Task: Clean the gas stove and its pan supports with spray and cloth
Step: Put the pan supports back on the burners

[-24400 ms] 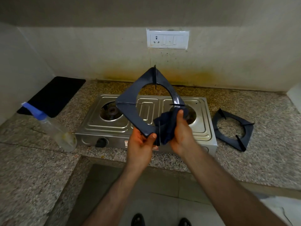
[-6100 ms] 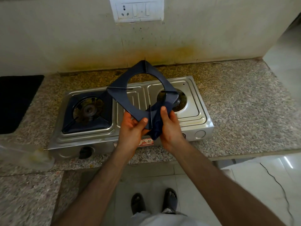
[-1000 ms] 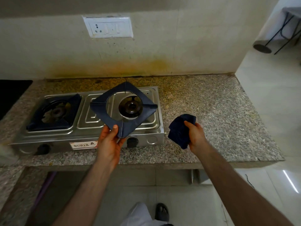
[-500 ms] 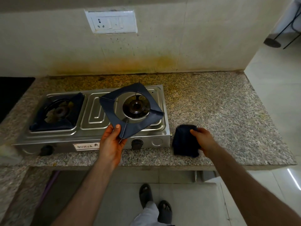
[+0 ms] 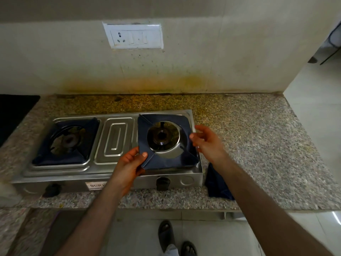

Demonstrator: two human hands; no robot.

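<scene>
A: While the left hand (image 5: 129, 163) pinches the near-left corner of the right pan support (image 5: 167, 143), thumb on top and fingers curled beneath, that support sits over the right burner (image 5: 162, 134), about squared to its recess on the gas stove (image 5: 114, 139).

B: Right hand (image 5: 206, 143)?

A: At 3 o'clock of the support, fingers loosely spread, tips at its right edge. It grips nothing; whether the tips touch the metal I cannot tell, there is some blur.

B: Cloth?

A: Dark cloth (image 5: 215, 183) lies on the granite counter (image 5: 258, 137), just beside the stove's right end, at 5 o'clock from the burner, partly hidden by the right forearm. The left pan support (image 5: 68, 143) lies seated over its burner at 9 o'clock.

B: Spray?

A: Only a pale blurred shape at the far left edge of the frame; possibly the bottle, not sure.

B: Step in hand?

A: Judging by the layout, reseating the second support; the task looks near its close.

B: Next move?

A: Level the frame so its corners drop inside the recess, nudge with both hands until it stops rocking, then let go. The near-right corner seems to overhang the stove's front edge and needs watching.
</scene>
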